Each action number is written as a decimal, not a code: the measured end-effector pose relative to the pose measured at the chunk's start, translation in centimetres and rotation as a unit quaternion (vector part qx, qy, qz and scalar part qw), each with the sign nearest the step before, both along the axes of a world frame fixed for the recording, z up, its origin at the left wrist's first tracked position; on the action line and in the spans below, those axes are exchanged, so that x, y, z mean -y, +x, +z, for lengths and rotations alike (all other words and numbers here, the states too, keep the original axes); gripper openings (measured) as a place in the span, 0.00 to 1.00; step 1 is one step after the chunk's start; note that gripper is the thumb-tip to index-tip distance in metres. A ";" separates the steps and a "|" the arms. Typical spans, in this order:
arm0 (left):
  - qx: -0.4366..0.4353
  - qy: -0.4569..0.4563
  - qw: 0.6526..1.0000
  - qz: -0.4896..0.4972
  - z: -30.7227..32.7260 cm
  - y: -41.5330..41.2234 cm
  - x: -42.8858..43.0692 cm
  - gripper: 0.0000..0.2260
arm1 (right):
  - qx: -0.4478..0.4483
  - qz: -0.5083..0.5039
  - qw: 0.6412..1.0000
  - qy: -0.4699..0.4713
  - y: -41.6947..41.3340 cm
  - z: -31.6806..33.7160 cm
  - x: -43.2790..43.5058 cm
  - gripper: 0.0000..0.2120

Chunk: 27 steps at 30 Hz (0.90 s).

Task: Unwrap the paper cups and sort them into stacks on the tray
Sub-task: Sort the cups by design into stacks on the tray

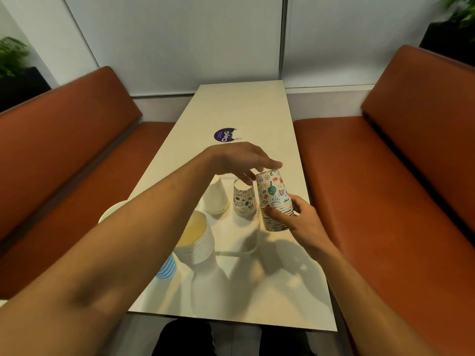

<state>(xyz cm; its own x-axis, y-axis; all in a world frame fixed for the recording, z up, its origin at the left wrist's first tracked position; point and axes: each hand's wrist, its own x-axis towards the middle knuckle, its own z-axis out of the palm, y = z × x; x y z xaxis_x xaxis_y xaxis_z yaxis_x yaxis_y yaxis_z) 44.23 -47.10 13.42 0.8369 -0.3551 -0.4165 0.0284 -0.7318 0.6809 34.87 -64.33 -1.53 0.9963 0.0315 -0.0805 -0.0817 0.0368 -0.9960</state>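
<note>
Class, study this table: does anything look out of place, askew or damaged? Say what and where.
The purple sticker at mid-table looks torn along its right edge. The nearer plain stack stands mouth up, while the white stack and patterned stack beyond it stand upside down. Nothing looks spilled.

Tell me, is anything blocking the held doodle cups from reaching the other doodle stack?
Only the left hand, reaching over the doodle stack. The held cups in the right hand are right beside it.
</note>
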 end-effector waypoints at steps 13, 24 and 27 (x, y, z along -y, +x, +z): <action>0.025 0.047 0.997 -0.046 -0.2 -0.9 0.5 0.25 | 0.021 0.052 0.997 -0.055 0.1 0.8 0.1 0.32; 0.065 0.005 0.998 0.021 2.3 0.7 -1.3 0.25 | 0.041 -0.002 0.996 -0.075 0.7 -1.1 0.1 0.37; 0.118 0.019 0.990 0.077 2.8 1.7 -2.3 0.27 | 0.029 -0.011 0.997 -0.065 0.7 -1.6 0.5 0.36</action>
